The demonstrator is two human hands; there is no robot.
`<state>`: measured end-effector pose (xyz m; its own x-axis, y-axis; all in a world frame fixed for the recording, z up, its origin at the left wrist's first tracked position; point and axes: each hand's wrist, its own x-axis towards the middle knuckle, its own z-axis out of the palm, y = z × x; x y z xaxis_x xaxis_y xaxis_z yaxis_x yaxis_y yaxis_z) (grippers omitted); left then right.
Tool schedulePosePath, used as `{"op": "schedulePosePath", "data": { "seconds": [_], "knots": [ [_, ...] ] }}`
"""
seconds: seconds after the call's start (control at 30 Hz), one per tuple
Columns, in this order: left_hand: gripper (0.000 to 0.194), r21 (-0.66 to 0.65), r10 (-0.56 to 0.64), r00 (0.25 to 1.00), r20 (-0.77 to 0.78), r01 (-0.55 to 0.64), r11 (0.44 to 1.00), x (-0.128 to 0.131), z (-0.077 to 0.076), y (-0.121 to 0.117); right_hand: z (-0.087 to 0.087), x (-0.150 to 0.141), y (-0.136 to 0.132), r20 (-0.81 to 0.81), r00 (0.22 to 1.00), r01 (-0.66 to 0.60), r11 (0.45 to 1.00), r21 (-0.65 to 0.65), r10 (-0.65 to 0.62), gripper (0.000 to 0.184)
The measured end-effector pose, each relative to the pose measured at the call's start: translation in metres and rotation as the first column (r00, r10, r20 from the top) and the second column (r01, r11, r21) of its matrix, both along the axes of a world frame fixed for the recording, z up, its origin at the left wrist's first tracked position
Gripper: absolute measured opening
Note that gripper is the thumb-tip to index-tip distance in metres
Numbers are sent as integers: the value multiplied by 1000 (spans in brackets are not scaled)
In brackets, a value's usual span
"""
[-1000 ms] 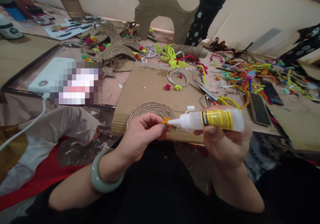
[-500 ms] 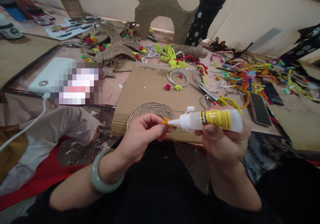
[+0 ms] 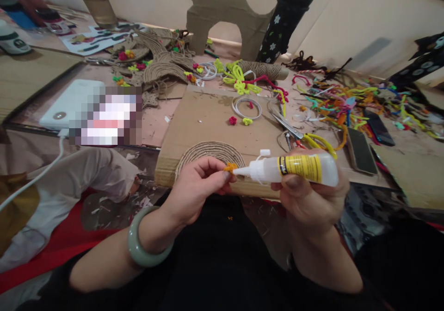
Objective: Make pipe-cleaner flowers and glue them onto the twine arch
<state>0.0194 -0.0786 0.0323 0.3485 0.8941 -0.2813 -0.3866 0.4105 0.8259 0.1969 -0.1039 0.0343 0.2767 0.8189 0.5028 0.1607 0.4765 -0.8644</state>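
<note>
My left hand (image 3: 196, 188) pinches a small orange pipe-cleaner flower (image 3: 230, 166) between thumb and fingers. My right hand (image 3: 310, 197) grips a clear glue bottle (image 3: 294, 170) with a yellow label, held sideways. The bottle's white nozzle tip touches the orange flower. Both hands hover over the near edge of a cardboard sheet (image 3: 208, 116). A half-round of coiled jute rope (image 3: 210, 152) lies on that sheet just behind my left fingers. A pale green bangle (image 3: 142, 248) sits on my left wrist.
Scissors (image 3: 287, 128) with yellow handles, a white tape ring (image 3: 247, 108) and tiny red and yellow flowers (image 3: 239, 121) lie on the cardboard. Several coloured pipe cleaners (image 3: 347, 102) and two phones (image 3: 362, 150) are at right. A white power bank (image 3: 69, 102) sits left.
The glue bottle shifted very slightly; its nozzle stays against the orange flower. Both hands hold nearly the same place.
</note>
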Motion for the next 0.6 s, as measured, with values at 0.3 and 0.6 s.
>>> {"op": "schedulePosePath", "data": {
  "seconds": [0.3, 0.6],
  "knots": [
    [9, 19, -14, 999, 31, 13, 1000, 1, -2, 1, -1, 2, -2, -8, 1000, -12, 1000, 20, 12, 20],
    [7, 22, -19, 999, 47, 18, 1000, 0, -2, 2, 6, -1, -1, 120, 992, 36, 995, 90, -46, 15]
  ]
}}
